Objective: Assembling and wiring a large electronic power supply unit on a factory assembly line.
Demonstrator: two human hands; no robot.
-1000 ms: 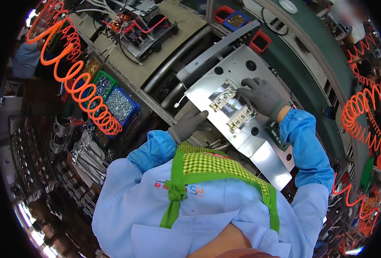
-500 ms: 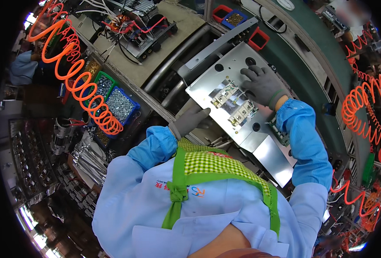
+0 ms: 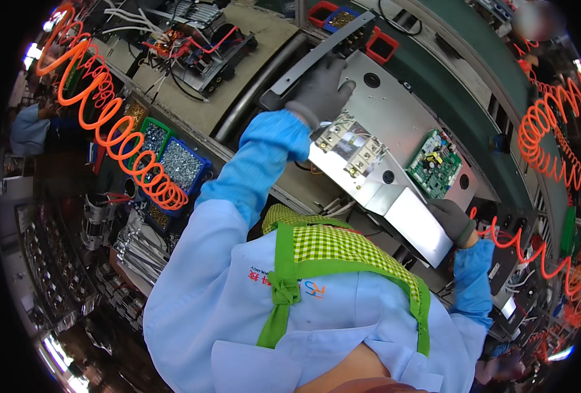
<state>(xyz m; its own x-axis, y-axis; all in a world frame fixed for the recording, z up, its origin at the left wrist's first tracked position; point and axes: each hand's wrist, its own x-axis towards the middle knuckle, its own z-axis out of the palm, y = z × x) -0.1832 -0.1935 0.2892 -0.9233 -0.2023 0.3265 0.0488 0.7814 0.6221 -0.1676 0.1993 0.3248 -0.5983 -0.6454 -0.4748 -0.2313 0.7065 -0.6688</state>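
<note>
A silver sheet-metal chassis (image 3: 385,108) lies at a slant before me, with an upright grey end panel (image 3: 323,57) at its far left. My gloved left hand (image 3: 320,92) grips the chassis beside that panel, fingers against its inner side, thumb toward the plate. At the near right end, my gloved right hand (image 3: 449,219) is closed on the chassis edge by the bent metal cover (image 3: 412,223); its fingertips are partly hidden. Between the hands sit a white terminal block (image 3: 362,154) and a green circuit board (image 3: 434,164).
Blue (image 3: 202,160) and green (image 3: 166,128) bins of small metal fasteners stand to the left. Orange coiled air hoses (image 3: 117,134) hang on both sides. A wired assembly (image 3: 202,56) rests on the far left bench. A red bin (image 3: 381,47) stands beyond the chassis.
My left hand has moved from the near left edge to the far end panel. My right hand has left the plate's middle for the near right end, uncovering the green circuit board.
</note>
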